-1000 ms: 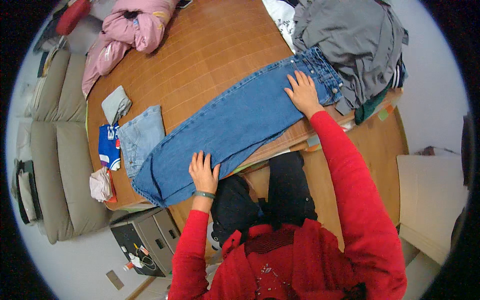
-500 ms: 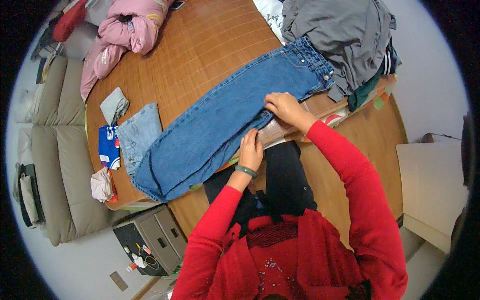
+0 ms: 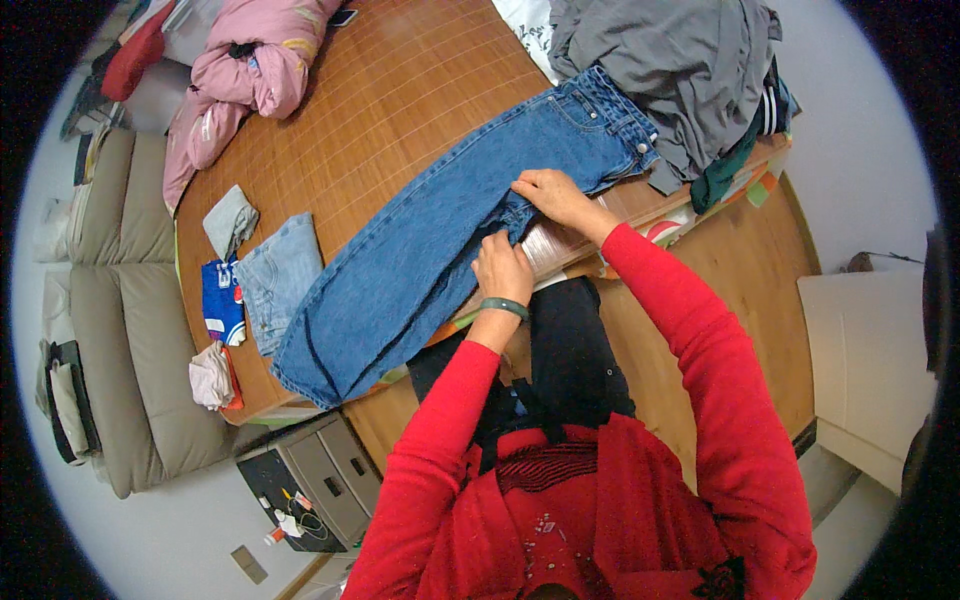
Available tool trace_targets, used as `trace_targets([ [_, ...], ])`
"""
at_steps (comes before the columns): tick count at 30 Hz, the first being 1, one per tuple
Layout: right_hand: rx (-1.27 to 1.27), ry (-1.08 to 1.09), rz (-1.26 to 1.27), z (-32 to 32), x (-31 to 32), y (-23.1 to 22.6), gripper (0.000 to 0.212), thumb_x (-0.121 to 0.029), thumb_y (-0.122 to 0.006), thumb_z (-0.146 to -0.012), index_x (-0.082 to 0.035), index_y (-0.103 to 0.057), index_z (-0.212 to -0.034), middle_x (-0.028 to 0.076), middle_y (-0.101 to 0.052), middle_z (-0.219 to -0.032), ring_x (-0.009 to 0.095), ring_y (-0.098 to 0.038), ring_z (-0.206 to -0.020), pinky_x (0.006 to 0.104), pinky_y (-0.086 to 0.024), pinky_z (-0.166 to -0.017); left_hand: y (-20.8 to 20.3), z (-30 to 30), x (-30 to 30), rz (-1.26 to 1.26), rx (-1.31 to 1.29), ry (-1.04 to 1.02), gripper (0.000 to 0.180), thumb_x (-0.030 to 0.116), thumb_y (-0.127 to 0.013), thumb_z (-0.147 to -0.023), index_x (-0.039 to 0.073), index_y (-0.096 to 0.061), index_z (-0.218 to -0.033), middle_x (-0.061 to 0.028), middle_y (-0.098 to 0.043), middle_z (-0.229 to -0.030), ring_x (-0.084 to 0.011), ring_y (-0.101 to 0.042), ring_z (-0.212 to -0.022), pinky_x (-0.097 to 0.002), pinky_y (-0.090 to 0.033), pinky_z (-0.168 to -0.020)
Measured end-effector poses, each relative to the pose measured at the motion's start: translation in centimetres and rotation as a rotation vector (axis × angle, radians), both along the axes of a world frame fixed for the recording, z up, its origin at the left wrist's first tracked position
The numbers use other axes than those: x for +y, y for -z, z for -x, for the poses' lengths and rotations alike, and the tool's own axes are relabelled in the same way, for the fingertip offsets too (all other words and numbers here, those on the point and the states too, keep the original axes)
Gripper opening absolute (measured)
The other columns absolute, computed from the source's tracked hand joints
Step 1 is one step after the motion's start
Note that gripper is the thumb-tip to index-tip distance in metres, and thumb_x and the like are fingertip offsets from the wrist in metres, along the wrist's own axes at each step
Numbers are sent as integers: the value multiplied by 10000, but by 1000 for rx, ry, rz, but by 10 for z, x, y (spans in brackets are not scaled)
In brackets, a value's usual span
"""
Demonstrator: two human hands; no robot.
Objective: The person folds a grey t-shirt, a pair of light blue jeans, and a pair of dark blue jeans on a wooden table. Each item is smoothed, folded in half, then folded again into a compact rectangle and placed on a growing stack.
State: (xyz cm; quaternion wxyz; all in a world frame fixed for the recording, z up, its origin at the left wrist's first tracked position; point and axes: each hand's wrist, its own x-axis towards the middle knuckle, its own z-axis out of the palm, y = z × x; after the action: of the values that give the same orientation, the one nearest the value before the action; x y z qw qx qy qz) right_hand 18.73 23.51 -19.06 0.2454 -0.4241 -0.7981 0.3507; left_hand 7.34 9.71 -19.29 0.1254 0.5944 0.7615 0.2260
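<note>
Fingers of the right hand pinch the blue jeans along the near edge of the bed; the left hand hides its fingertips, grip untellable. Gray clothes crowd the jeans' waist; a pink quilt, cut off, overhangs the left edge.

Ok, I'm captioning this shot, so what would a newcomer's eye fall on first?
Probably the long blue jeans, slanting across the brown mat mid-picture, with the left hand and right hand at their near edge. The bright red sleeves reaching up from below stand out too. Then come the pink padded bundle at upper left and the heaped grey cloth at upper right.
</note>
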Motion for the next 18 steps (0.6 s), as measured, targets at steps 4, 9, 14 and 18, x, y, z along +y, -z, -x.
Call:
trace_targets([
  [4,42,67,67,2,-6,1,356,-359,-509,-894,-33,-630,-816,196,-638,-842,395,-596,-813,462,-467,-695,11,7,19,58,-92,-113,326,221,-522,-884,-10,-581,-1105,-221,-596,-1019,-403,-573,-949,-480,-446,-825],
  [9,40,63,66,1,-9,0,360,-359,-508,-897,-29,-629,-819,195,-640,-846,391,-597,-813,455,-461,-697,14,23,43,152,-669,-220,415,319,-619,-847,-71,-629,-989,-205,-651,-856,-301,-621,-819,-386,-461,-751],
  [14,137,-22,164,-4,-4,9,353,-362,-521,-897,-39,-655,-944,156,-661,-902,343,-616,-887,415,-473,-777,18,16,39,-41,-1197,-171,256,239,-642,-865,-16,-626,-847,-3,-576,-782,-92,-481,-723,-260,-409,-659],
  [18,-129,17,-42,-10,4,24,428,-413,-526,-893,-103,-590,-1182,163,-506,-1306,323,-440,-1231,423,-346,-1021,26,13,10,81,-969,-45,211,210,-631,-881,26,-549,-819,31,-511,-744,-76,-435,-672,-262,-388,-593],
])
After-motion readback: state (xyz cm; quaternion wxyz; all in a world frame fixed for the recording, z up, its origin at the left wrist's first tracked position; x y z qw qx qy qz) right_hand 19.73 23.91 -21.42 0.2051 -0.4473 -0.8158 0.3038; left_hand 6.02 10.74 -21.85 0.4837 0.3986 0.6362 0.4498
